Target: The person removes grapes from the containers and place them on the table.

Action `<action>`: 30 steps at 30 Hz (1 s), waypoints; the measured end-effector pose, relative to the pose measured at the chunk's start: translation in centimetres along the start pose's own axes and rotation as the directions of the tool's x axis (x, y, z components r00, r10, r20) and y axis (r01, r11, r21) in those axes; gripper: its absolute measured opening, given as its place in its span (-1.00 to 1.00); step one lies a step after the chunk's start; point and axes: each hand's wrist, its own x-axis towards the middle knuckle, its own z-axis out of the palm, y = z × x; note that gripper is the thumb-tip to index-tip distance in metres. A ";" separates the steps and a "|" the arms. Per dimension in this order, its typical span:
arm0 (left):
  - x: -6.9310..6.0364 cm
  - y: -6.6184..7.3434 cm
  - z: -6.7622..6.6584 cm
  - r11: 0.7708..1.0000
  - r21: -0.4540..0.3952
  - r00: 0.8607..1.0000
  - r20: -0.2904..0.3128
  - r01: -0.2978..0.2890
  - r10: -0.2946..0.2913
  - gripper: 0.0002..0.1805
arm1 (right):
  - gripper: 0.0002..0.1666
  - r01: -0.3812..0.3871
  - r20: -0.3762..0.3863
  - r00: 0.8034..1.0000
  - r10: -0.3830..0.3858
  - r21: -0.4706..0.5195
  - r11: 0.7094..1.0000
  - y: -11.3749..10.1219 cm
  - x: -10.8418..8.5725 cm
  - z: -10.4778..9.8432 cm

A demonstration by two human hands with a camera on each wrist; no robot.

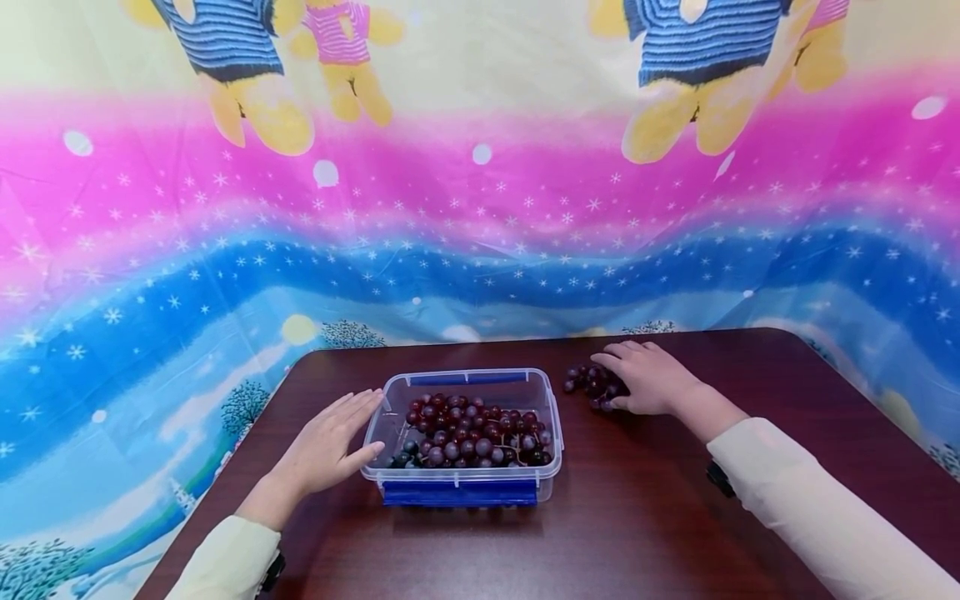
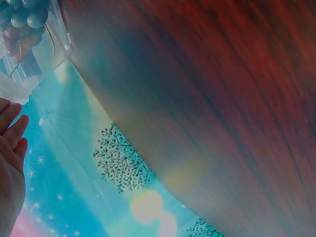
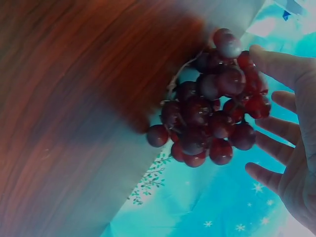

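Note:
A clear plastic container (image 1: 472, 473) with blue clips holds bunches of dark red grapes (image 1: 467, 433) and a few darker ones at its left front. My left hand (image 1: 322, 446) rests against the container's left side, fingers extended, thumb near the front rim; in the left wrist view only part of that hand (image 2: 11, 148) shows. To the right of the container, a separate bunch of grapes (image 3: 207, 103) lies on the table. My right hand (image 1: 648, 379) reaches over this bunch, its fairly straight fingers and thumb at the grapes without curling round them.
The dark brown wooden table (image 1: 645, 517) ends at a back edge just beyond the container and the loose bunch. A patterned cloth (image 1: 480, 208) with bears and snowflakes hangs behind it and along its sides.

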 end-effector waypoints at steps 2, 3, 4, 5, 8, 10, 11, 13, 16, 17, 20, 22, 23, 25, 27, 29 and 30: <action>0.0 0.0 0.0 1.000 0.000 1.000 0.002 0.001 -0.001 -0.23 | -0.11 0.006 -0.012 1.000 -0.006 0.003 1.000 -0.2 0.1 -0.2; 0.0 0.0 0.0 1.000 0.000 1.000 0.003 0.000 0.000 -0.23 | -0.11 0.008 -0.018 1.000 -0.007 0.007 1.000 -0.3 0.1 -0.3; -0.1 0.0 0.0 1.000 0.000 1.000 0.003 0.000 0.000 -0.23 | -0.11 0.013 -0.027 1.000 -0.013 0.011 1.000 -0.5 0.2 -0.5; -0.1 0.0 0.0 1.000 0.001 1.000 0.003 0.000 0.000 -0.23 | -0.11 0.020 -0.037 0.999 -0.020 0.016 1.000 -0.7 0.3 -0.7; -0.1 0.0 0.0 1.000 0.000 1.000 0.002 0.004 -0.004 -0.23 | -0.11 0.049 -0.061 0.997 -0.048 0.022 0.999 -1.3 0.7 -1.4; -0.1 0.0 0.0 1.000 -0.001 1.000 0.005 0.009 -0.009 -0.23 | -0.11 0.072 -0.076 0.995 -0.070 0.022 0.997 -1.8 1.1 -1.8; -0.1 0.0 0.0 1.000 0.000 1.000 0.008 0.012 -0.012 -0.23 | -0.11 0.081 -0.081 0.994 -0.080 0.018 0.997 -2.0 1.2 -2.0; -0.1 0.0 0.1 1.000 0.001 1.000 0.014 0.015 -0.015 -0.22 | -0.11 0.098 -0.092 0.991 -0.097 0.010 0.995 -2.4 1.4 -2.4; -0.1 -0.1 0.1 1.000 0.004 1.000 0.019 0.018 -0.018 -0.23 | -0.12 0.127 -0.119 0.985 -0.124 0.012 0.992 -3.2 1.8 -3.0; -0.1 -0.1 0.1 1.000 0.003 1.000 0.019 0.019 -0.019 -0.22 | -0.12 0.138 -0.129 0.982 -0.135 0.014 0.990 -3.5 1.9 -3.2; -0.1 -0.1 0.1 1.000 0.002 1.000 0.014 0.018 -0.018 -0.23 | -0.13 0.178 -0.166 0.971 -0.172 0.026 0.984 -4.3 2.2 -3.8; -0.1 -0.1 0.1 1.000 0.002 1.000 0.009 0.014 -0.014 -0.23 | -0.13 0.197 -0.181 0.965 -0.187 0.034 0.980 -4.9 2.5 -4.2; -0.1 -0.1 0.1 1.000 0.000 1.000 0.008 0.012 -0.012 -0.23 | -0.13 0.205 -0.187 0.963 -0.195 0.037 0.978 -5.2 2.6 -4.4; -0.1 -0.1 0.1 1.000 0.001 1.000 0.003 0.005 -0.005 -0.23 | -0.12 0.226 -0.196 0.957 -0.214 0.042 0.973 -5.8 2.8 -4.8; -0.1 -0.1 0.1 1.000 -0.001 1.000 0.001 0.003 -0.003 -0.23 | -0.12 0.249 -0.202 0.951 -0.235 0.044 0.968 -6.5 3.0 -5.2; -0.1 -0.1 0.2 1.000 -0.003 1.000 0.000 0.004 -0.004 -0.23 | -0.12 0.273 -0.210 0.943 -0.258 0.047 0.961 -7.2 3.2 -5.5; -0.1 -0.1 0.2 1.000 -0.005 1.000 -0.001 0.005 -0.005 -0.23 | -0.12 0.283 -0.210 0.940 -0.267 0.049 0.958 -7.6 3.2 -5.6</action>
